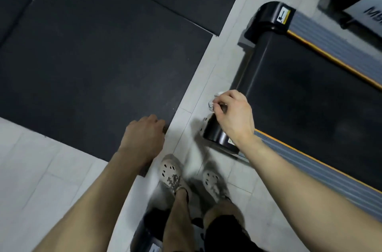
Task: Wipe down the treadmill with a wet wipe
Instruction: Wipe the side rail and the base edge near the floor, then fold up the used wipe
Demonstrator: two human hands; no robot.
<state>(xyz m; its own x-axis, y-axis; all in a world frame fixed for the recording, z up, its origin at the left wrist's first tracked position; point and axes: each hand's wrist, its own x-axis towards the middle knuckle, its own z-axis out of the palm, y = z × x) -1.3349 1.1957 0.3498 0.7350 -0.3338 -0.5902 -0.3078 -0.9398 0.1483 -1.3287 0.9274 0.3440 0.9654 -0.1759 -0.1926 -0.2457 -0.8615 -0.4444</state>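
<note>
Currently, one crumpled white wet wipe (215, 101) is pinched in the curled fingers of the right hand (235, 115), above the rear edge of one treadmill (299, 90), just beside a glossy black corner cap (217, 134). The belt is matte black. Two ribbed grey side rails (310, 169) carry orange trim. The left hand (144, 134) hangs loosely curled and holds nothing. Two perforated pale shoes (171, 171) stand on smooth tile.

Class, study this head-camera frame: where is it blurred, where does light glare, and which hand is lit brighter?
Head view: motion blur smears the shoes and the tiles around them; a pale sheen sits on the treadmill's glossy end cap; the right hand, pinching the wet wipe, is lit brighter than the left hand; the top right corner is soft.
</note>
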